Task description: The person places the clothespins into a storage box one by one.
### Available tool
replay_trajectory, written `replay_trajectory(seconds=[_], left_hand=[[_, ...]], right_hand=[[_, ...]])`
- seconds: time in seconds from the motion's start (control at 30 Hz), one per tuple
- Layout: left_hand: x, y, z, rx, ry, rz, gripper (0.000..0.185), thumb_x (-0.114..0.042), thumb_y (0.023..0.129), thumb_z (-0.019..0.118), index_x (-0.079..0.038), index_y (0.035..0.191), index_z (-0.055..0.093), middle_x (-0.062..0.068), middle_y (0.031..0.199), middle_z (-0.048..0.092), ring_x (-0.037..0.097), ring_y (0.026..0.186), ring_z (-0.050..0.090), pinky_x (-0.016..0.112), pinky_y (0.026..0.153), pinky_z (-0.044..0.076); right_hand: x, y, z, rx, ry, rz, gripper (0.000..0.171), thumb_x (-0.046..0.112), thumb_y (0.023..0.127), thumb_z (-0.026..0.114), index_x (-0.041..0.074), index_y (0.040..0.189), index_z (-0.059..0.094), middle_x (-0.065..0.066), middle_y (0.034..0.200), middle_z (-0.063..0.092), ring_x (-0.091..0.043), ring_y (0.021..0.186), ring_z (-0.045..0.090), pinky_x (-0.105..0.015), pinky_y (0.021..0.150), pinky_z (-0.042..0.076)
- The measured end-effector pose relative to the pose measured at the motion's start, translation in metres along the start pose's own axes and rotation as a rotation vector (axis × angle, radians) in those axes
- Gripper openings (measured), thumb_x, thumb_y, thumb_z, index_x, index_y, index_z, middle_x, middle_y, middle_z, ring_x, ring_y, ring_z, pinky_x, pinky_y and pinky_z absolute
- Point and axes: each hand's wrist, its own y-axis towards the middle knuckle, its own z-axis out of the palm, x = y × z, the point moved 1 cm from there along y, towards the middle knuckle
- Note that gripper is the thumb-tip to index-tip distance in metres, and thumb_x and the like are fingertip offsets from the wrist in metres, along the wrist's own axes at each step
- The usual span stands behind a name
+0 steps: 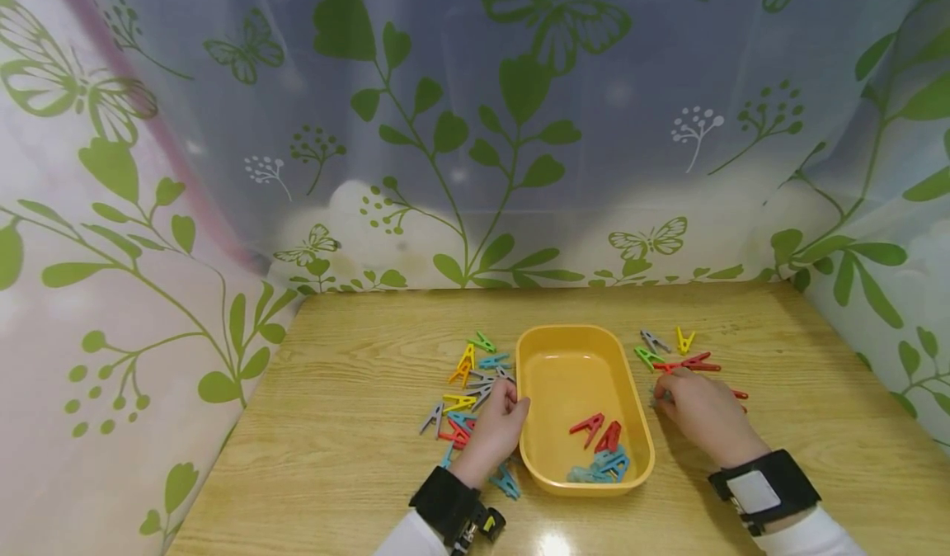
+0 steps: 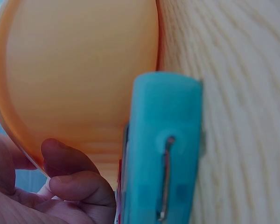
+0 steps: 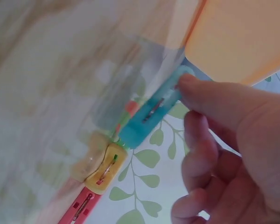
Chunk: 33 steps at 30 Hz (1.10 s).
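Observation:
A yellow plastic basin (image 1: 545,383) stands on the table, with red clothespins (image 1: 610,438) and blue clothespins (image 1: 613,464) at its near end. My left hand (image 1: 496,431) holds the basin's left rim; in the left wrist view, curled fingers (image 2: 77,175) lie against its outer wall. Close by that hand a blue clothespin (image 2: 165,149) fills the foreground. To the right of the basin, my right hand (image 1: 705,414) pinches a light blue clothespin (image 3: 154,109) by one end, as the right wrist view shows. In the head view the fingers mostly hide it.
Left of the basin lies a loose pile of clothespins (image 1: 460,402) in several colours, partly under the left forearm. Beyond the right hand are red (image 1: 700,363), green (image 1: 647,358), grey (image 1: 655,341) and yellow (image 1: 685,340) clothespins. A patterned curtain (image 1: 475,168) encloses the wooden table (image 1: 356,424).

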Motion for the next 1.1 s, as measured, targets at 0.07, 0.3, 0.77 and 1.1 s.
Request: replay_trajectory(seconds=[0.07,0.3,0.77,1.1], left_hand=[[0.0,0.0,0.0,0.0,0.001,-0.007,0.011,-0.011,0.107,0.049,-0.007,0.102,0.042,0.002,0.081,0.042,0.015,0.068,0.048,0.026,0.059,0.041],[-0.001,-0.001,0.0,-0.001,-0.008,-0.007,0.011,-0.012,0.107,0.05,-0.006,0.103,0.042,0.002,0.081,0.042,0.016,0.068,0.049,0.027,0.059,0.041],[0.001,-0.001,0.0,0.004,-0.01,0.026,0.013,-0.011,0.107,0.049,-0.007,0.099,0.04,0.001,0.078,0.039,0.015,0.065,0.046,0.025,0.057,0.038],[0.003,-0.001,0.0,0.015,-0.02,0.031,0.015,-0.011,0.108,0.049,-0.008,0.098,0.038,0.001,0.077,0.037,0.015,0.063,0.043,0.025,0.055,0.037]], right_hand=[[0.002,0.0,-0.002,-0.037,0.006,-0.016,0.012,0.007,0.083,0.084,0.009,0.084,0.072,-0.002,0.077,0.06,-0.015,0.064,0.055,-0.036,0.055,0.048],[0.016,0.0,-0.017,-0.218,0.032,-0.104,0.013,0.004,0.081,0.084,0.007,0.086,0.073,0.0,0.078,0.06,-0.011,0.065,0.054,-0.031,0.055,0.047],[0.068,-0.009,-0.041,-0.327,0.057,-0.281,0.024,0.036,0.096,0.072,0.013,0.09,0.074,0.005,0.083,0.061,-0.006,0.064,0.05,-0.025,0.058,0.044],[0.092,-0.014,-0.03,-0.214,0.07,-0.356,0.02,0.019,0.076,0.092,0.021,0.085,0.074,0.013,0.078,0.053,0.0,0.065,0.048,-0.024,0.062,0.039]])
